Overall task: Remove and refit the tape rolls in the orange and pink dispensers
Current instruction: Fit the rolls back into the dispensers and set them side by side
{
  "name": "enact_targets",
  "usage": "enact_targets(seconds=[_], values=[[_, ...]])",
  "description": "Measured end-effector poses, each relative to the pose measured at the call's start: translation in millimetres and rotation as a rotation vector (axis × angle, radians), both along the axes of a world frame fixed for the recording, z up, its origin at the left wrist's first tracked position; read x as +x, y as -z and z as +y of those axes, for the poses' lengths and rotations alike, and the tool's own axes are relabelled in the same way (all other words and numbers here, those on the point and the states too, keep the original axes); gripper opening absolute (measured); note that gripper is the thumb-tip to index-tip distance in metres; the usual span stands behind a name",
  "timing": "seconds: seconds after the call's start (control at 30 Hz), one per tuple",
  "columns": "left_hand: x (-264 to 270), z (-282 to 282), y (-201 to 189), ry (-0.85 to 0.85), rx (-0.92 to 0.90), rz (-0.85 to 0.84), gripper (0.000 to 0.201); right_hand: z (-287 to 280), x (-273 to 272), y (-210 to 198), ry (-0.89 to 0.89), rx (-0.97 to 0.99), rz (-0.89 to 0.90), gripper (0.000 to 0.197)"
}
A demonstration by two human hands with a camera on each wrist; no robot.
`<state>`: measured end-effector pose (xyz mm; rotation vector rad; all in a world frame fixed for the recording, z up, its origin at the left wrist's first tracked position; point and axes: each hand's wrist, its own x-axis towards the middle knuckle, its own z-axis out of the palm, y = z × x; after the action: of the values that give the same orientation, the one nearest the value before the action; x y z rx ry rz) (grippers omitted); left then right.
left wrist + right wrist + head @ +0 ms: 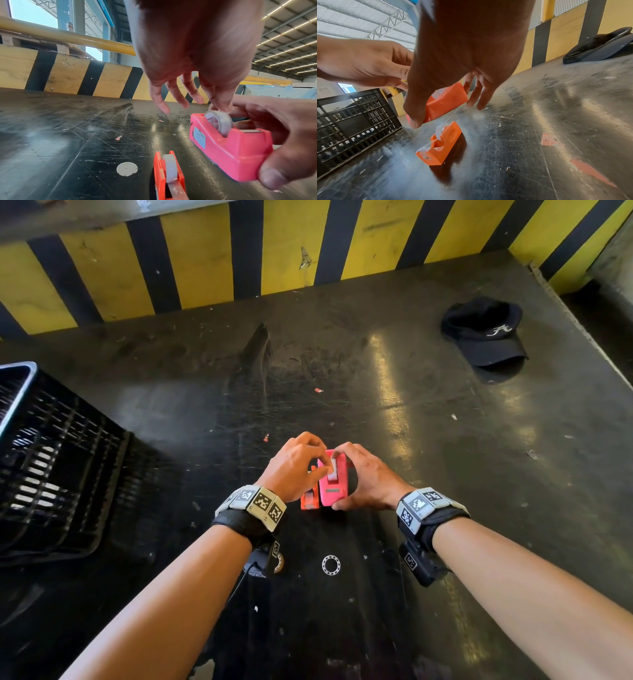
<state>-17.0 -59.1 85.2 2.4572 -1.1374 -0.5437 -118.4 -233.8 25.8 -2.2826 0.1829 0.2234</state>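
My right hand (349, 477) grips the pink dispenser (331, 486) from its side, thumb at the near end, fingers at the far end. It is held tilted just above the black table (394, 405). A grey-white tape roll (218, 122) sits in its cradle. My left hand (313, 462) pinches the top of that roll with thumb and forefinger, the other fingers (175, 97) spread out. The orange dispenser (309, 499) stands on the table just left of the pink one, under my left hand, with its own roll (170, 167) seated in it.
A black slatted crate (51, 460) stands at the left. A black cap (486, 337) lies far right near the table edge. A clear ring (331, 565) and a small tape roll (279, 563) lie close to me. A yellow-and-black barrier (274, 251) closes the far side.
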Motion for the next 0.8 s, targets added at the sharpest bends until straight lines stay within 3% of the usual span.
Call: enact_targets(seconds=[0.2,0.57,0.8], values=[[-8,7,-3,0.014,0.055,0.018,0.015,-1,4,2,0.032,0.008,0.012,0.089],[-20,17,-7,0.085,0.095,-0.043,0.015,0,9,3,0.027,0.013,0.02,0.091],[-29,26,2,0.161,0.049,-0.28,0.017,3,8,1,0.045,0.017,0.003,0.091]])
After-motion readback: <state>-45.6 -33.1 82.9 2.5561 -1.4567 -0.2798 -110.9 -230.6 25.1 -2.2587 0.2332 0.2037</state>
